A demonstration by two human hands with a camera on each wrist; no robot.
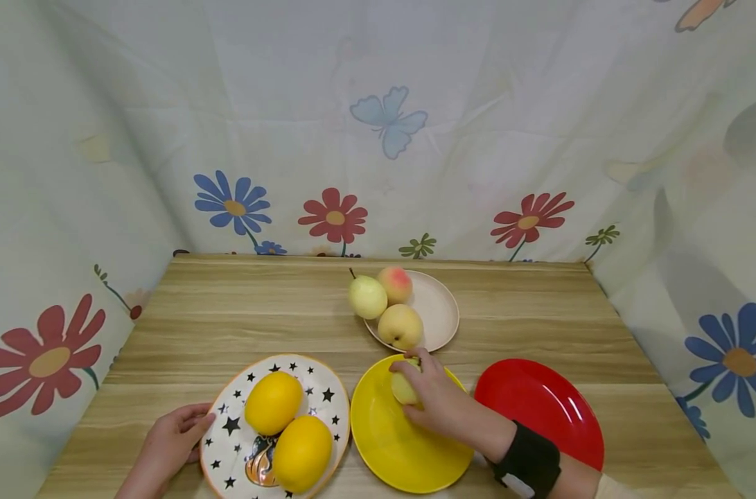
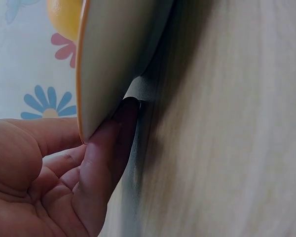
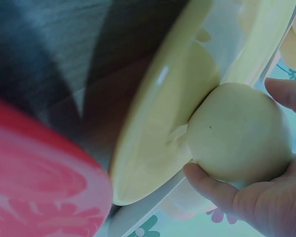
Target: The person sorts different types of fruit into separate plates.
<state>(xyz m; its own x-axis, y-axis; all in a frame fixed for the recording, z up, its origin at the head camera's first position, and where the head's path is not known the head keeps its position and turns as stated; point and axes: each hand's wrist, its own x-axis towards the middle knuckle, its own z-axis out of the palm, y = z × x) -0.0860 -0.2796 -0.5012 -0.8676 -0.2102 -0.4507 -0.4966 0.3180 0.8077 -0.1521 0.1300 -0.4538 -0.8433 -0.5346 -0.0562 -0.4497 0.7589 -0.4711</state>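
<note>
My left hand pinches the left rim of a white plate with black stars and an orange edge. In the left wrist view, the thumb lies over the rim and fingers reach beneath it. Two yellow lemons rest on that plate. My right hand holds a pale green-yellow pear over the far part of a yellow plate. Its thumb and fingers curl around the pear, which appears to touch the plate's surface.
Behind the yellow plate, a small pale plate bears a pear, a pink-tinged peach and a round yellow fruit. A red plate sits at the right, partly under my right forearm. Floral cloth encloses the wooden table.
</note>
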